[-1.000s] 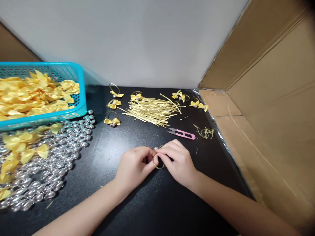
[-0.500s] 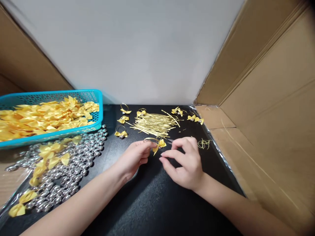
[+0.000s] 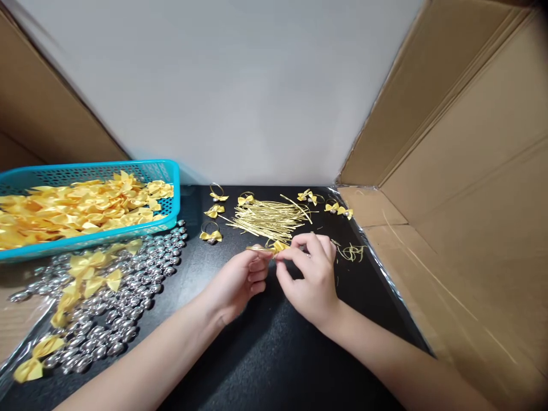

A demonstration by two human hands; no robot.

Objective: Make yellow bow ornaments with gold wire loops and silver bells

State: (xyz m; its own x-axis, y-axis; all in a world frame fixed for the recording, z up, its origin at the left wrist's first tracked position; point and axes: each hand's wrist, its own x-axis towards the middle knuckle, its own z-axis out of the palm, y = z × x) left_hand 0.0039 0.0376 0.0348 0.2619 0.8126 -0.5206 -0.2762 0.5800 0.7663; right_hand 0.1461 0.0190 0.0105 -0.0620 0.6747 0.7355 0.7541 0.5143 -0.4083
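Note:
My left hand point(image 3: 242, 279) and my right hand point(image 3: 310, 274) meet above the black table point(image 3: 265, 354), both pinched on a small yellow bow with a gold wire loop point(image 3: 274, 247). The left fingers grip the wire side, the right fingertips close on the bow's right edge. Just behind the hands lies a pile of gold wire strips point(image 3: 272, 218). Finished bow rings point(image 3: 211, 234) lie to the left of that pile.
A teal basket point(image 3: 128, 231) full of yellow bows stands at the left. Several silver beads point(image 3: 128, 285) with loose bows spread in front of it. More bow rings point(image 3: 338, 209) and wire scraps point(image 3: 351, 251) lie at the right, beside a cardboard wall point(image 3: 462, 200).
The view has tilted up. The hands have moved away from me towards the wire pile. The right hand, apart from the bow half a second ago, has pinched it.

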